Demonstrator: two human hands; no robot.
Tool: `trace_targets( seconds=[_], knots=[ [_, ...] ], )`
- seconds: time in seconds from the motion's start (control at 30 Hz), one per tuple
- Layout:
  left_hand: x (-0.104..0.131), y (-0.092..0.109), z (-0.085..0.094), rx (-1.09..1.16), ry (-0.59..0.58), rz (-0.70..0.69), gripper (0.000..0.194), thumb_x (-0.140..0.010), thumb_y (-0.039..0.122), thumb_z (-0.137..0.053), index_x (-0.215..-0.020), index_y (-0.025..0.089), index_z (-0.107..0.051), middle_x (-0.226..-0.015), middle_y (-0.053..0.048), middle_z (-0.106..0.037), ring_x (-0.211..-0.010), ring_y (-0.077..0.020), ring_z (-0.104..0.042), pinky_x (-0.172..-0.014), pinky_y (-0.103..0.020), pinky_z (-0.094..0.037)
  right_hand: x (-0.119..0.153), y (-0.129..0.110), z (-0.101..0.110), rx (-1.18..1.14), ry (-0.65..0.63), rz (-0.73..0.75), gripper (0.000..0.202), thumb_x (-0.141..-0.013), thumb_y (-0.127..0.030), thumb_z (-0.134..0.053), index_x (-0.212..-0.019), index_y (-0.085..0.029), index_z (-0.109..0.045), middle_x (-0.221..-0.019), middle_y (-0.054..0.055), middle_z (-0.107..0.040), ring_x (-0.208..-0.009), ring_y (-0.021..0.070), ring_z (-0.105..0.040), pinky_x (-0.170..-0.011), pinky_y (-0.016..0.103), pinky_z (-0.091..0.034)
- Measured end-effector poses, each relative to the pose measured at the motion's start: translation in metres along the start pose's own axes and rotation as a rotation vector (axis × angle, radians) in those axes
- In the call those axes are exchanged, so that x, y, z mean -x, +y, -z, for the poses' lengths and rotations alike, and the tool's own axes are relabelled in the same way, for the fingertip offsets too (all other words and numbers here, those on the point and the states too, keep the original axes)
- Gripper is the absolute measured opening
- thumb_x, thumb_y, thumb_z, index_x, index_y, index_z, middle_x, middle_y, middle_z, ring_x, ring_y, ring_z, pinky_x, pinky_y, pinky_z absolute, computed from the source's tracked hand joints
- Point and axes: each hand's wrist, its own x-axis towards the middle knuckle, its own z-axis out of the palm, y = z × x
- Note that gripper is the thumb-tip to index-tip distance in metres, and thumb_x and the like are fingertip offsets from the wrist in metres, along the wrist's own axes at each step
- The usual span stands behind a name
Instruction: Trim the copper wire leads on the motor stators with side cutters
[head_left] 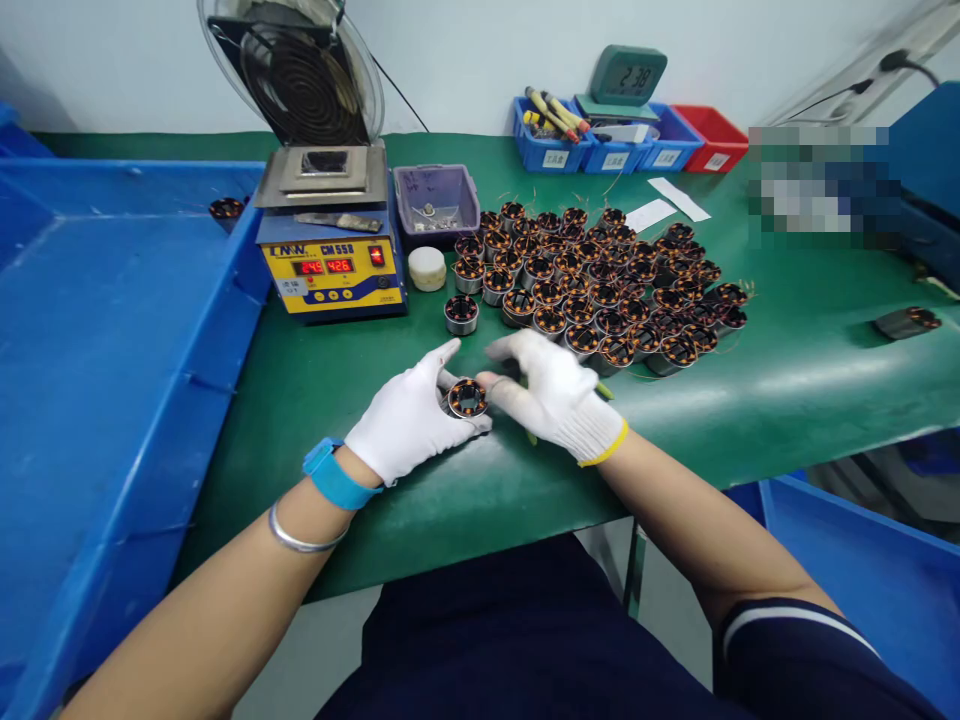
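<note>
Metal ring (469,412) in gloved left hand (412,415)

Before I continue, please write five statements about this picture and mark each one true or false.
1. The left hand and the right hand are gloved. True.
2. The left hand is empty. False: it holds a copper-wound part.
3. A purple tray stands beside the yellow-fronted machine. True.
4. Every small bin at the back is blue. False: the rightmost bin is red.
5. A blue wristband is on the left arm. True.
</note>
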Motion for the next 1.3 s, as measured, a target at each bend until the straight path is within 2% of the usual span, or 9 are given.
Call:
trace_targets(
  seconds=[0.17,0.3,0.47,0.63,0.8,0.9,1.03,1.13,1.3],
  knots=[
    [-0.001,-0.001,0.000,-0.058,-0.024,-0.024,0.103,-0.067,0.050,-0.078,-0.154,0.020,-0.032,-0.099,-0.002,-0.070,-0.084,-0.0237,-0.070,-0.075,-0.034,-0.055,-0.003,-0.003,-0.006,-0.182,-0.109,-0.016,0.014,-0.088,-0.026,-0.059,-0.094,-0.020,-0.070,-0.095,0.002,-0.073,-0.088,0.0168,-0.067,-0.075,0.026,-0.047],
    [0.000,0.000,0.002,-0.091,-0.040,-0.031,0.103,-0.067,0.051,-0.078,-0.154,0.020,-0.032,-0.097,-0.002,-0.069,-0.083,-0.0238,-0.070,-0.073,-0.034,-0.054,0.004,0.005,-0.001,0.109,-0.029,-0.171,0.016,-0.085,-0.035,-0.059,-0.087,-0.023,-0.070,-0.090,0.005,-0.073,-0.086,0.0236,-0.068,-0.067,0.030,-0.045],
    [0.000,0.000,0.003,-0.083,-0.038,-0.022,0.105,-0.068,0.048,-0.078,-0.156,0.021,-0.029,-0.097,-0.001,-0.068,-0.081,-0.0228,-0.070,-0.072,-0.034,-0.054,0.011,0.009,0.017,0.281,-0.125,-0.189,0.020,-0.081,-0.039,-0.062,-0.091,-0.024,-0.070,-0.098,0.006,-0.073,-0.087,0.0276,-0.069,-0.065,0.033,-0.046],
    [-0.001,-0.008,0.000,-0.020,-0.046,-0.060,0.109,-0.069,0.046,-0.078,-0.158,0.021,-0.022,-0.095,-0.001,-0.069,-0.085,-0.0245,-0.071,-0.075,-0.034,-0.055,0.001,-0.001,0.017,-0.079,0.001,0.106,0.043,-0.078,-0.035,-0.071,-0.119,-0.022,-0.066,-0.132,0.005,-0.063,-0.114,0.0234,-0.062,-0.092,0.034,-0.050],
    [-0.003,-0.011,-0.002,-0.013,-0.024,-0.072,0.111,-0.070,0.049,-0.076,-0.159,0.019,-0.017,-0.103,-0.005,-0.071,-0.091,-0.0270,-0.071,-0.078,-0.036,-0.054,-0.010,-0.014,-0.009,-0.193,-0.022,0.274,0.007,-0.079,-0.020,-0.067,-0.085,-0.020,-0.070,-0.128,0.008,-0.064,-0.118,0.0258,-0.059,-0.100,0.039,-0.046],
    [-0.002,-0.006,0.001,-0.042,-0.049,-0.044,0.113,-0.068,0.047,-0.077,-0.160,0.020,-0.016,-0.096,-0.001,-0.071,-0.086,-0.0241,-0.071,-0.076,-0.034,-0.053,-0.006,-0.002,-0.009,-0.379,0.036,0.300,0.007,-0.084,-0.017,-0.059,-0.078,-0.019,-0.062,-0.114,0.009,-0.067,-0.107,0.0215,-0.063,-0.093,0.037,-0.049],
    [-0.001,0.000,0.003,-0.082,-0.052,-0.036,0.109,-0.068,0.047,-0.078,-0.158,0.022,-0.023,-0.093,0.001,-0.070,-0.086,-0.0227,-0.070,-0.076,-0.032,-0.053,0.005,0.020,0.004,-0.392,-0.053,0.333,0.011,-0.090,-0.020,-0.055,-0.079,-0.020,-0.057,-0.093,0.006,-0.068,-0.091,0.0181,-0.065,-0.088,0.035,-0.050],
    [-0.001,-0.001,0.003,-0.077,-0.048,-0.036,0.102,-0.066,0.048,-0.080,-0.154,0.023,-0.034,-0.096,0.000,-0.071,-0.088,-0.0238,-0.070,-0.075,-0.032,-0.053,0.010,0.025,0.008,-0.231,-0.068,0.250,0.008,-0.090,-0.022,-0.055,-0.084,-0.020,-0.060,-0.097,0.005,-0.070,-0.093,0.0194,-0.065,-0.091,0.036,-0.047],
    [-0.001,-0.001,0.005,-0.121,-0.061,-0.083,0.052,-0.066,0.046,-0.079,-0.109,0.022,-0.064,-0.101,-0.003,-0.072,-0.093,-0.0265,-0.069,-0.080,-0.036,-0.053,0.006,0.021,0.011,0.095,-0.027,0.036,0.012,-0.089,-0.025,-0.055,-0.091,-0.021,-0.065,-0.107,0.006,-0.071,-0.099,0.0238,-0.065,-0.080,0.034,-0.047]
  ],
)
